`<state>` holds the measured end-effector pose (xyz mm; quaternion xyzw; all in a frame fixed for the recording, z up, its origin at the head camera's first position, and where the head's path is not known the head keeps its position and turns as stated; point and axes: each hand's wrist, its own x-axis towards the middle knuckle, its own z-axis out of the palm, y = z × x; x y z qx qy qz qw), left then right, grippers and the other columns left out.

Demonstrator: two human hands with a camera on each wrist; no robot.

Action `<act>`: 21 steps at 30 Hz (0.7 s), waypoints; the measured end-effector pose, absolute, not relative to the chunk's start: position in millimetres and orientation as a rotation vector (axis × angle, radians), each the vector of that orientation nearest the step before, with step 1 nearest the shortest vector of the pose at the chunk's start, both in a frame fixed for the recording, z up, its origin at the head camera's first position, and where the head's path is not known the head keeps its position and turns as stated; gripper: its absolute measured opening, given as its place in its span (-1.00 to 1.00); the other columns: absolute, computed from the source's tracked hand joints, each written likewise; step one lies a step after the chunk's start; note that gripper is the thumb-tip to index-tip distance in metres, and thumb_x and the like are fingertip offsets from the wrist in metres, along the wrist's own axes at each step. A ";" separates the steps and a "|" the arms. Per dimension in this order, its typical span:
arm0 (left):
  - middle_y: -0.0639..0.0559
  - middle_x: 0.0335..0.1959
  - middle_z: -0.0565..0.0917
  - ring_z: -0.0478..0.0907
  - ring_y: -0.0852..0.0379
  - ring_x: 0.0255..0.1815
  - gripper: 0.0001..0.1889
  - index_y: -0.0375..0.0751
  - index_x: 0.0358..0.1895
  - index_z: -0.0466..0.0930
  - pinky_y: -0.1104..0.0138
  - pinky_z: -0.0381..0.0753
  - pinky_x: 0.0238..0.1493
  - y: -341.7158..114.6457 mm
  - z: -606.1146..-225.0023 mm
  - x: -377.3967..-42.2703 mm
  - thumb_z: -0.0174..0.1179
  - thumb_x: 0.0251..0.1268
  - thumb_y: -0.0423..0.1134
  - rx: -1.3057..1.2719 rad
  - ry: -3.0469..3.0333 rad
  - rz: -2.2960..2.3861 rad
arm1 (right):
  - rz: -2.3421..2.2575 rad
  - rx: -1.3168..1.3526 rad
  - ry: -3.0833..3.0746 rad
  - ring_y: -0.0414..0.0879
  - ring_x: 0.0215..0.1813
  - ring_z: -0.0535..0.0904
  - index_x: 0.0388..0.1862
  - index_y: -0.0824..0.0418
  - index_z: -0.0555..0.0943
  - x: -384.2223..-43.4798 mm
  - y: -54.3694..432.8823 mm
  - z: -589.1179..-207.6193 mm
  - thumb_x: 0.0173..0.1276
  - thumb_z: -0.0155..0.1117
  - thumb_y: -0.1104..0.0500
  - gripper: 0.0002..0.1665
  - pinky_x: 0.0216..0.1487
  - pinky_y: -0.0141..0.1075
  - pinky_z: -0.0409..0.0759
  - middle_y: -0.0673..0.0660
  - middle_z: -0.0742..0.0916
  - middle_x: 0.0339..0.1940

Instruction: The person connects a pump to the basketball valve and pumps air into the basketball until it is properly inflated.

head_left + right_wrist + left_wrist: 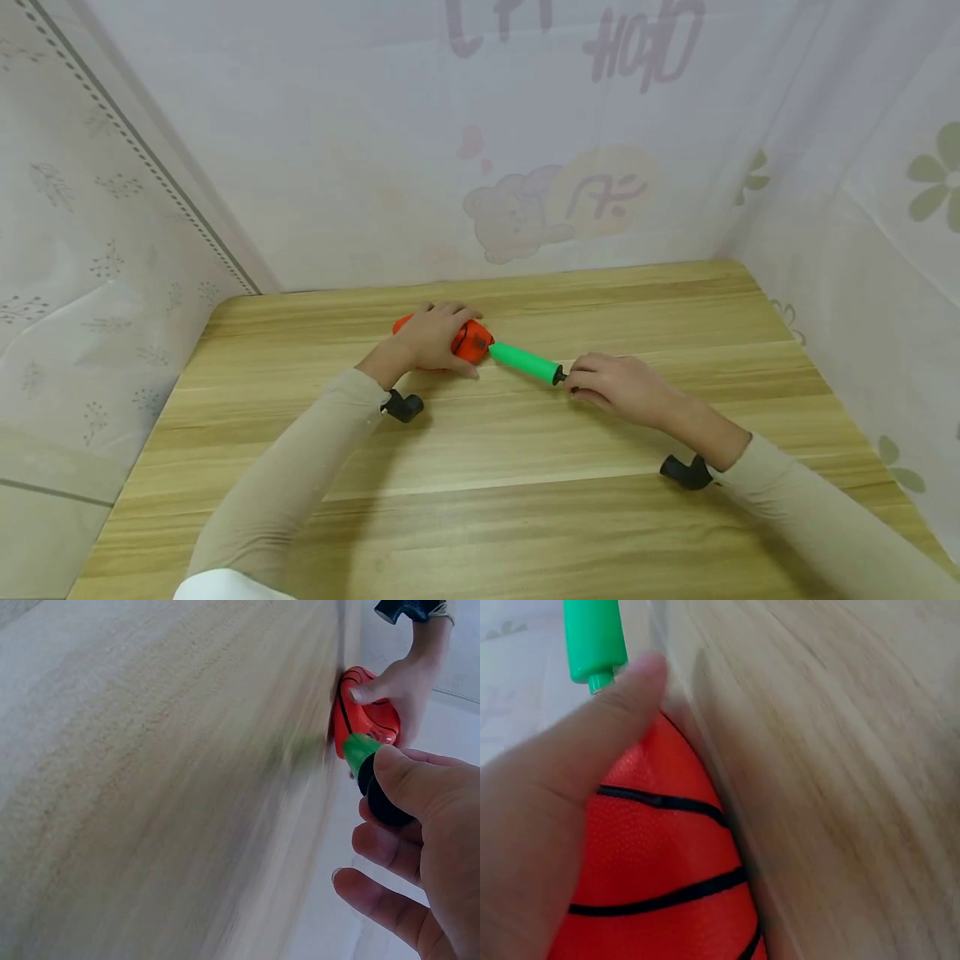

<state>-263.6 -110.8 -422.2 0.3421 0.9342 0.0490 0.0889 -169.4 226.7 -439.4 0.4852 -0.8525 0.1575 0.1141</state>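
Observation:
An orange-red toy basketball (472, 342) with black lines lies on the table, looking flattened and partly soft. Over it, my left hand (431, 337) grips with the fingers on the far side and the thumb on the near side, hiding its middle. A green hand pump (525, 361) reaches from the ball's right end, its narrow tip at the ball. My right hand (618, 387) pinches the pump's black handle (386, 806) between thumb and forefinger, the other fingers loosely bent. Only a short piece of rod shows between barrel and handle.
The wood-grain table (480, 533) has its back edge against a printed white curtain (337, 167), with more curtain at both sides. A black wrist camera (403, 407) sits under the left wrist and another black camera (686, 472) under the right.

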 end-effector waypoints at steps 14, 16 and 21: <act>-0.11 0.46 0.37 0.30 -0.10 0.48 -0.02 -0.17 0.56 0.20 -0.32 -0.04 0.46 -86.5 -407.2 -247.3 0.30 0.22 0.35 1.282 2.827 0.160 | 0.504 1.426 -2.477 -0.20 -0.18 0.63 -0.16 0.06 0.73 -170.7 225.2 -438.0 0.30 0.48 0.23 -0.84 -0.27 -0.32 0.65 -0.06 0.69 -0.18; -0.10 0.47 0.36 0.29 -0.07 0.49 -0.04 -0.15 0.56 0.19 -0.30 -0.03 0.47 -79.2 -406.6 -240.9 0.27 0.26 0.34 1.326 2.804 0.167 | 0.508 1.426 -2.476 -0.20 -0.18 0.63 -0.15 0.07 0.73 -170.5 225.2 -437.5 0.29 0.48 0.23 -0.83 -0.27 -0.32 0.65 -0.06 0.68 -0.18; -0.07 0.46 0.37 0.28 -0.05 0.49 -0.14 -0.11 0.54 0.23 -0.25 0.04 0.48 -60.9 -408.9 -227.1 0.21 0.35 0.31 1.436 2.758 0.118 | 0.504 1.431 -2.463 -0.19 -0.19 0.63 -0.15 0.07 0.73 -170.3 224.9 -437.3 0.26 0.50 0.25 -0.79 -0.27 -0.31 0.66 -0.04 0.68 -0.18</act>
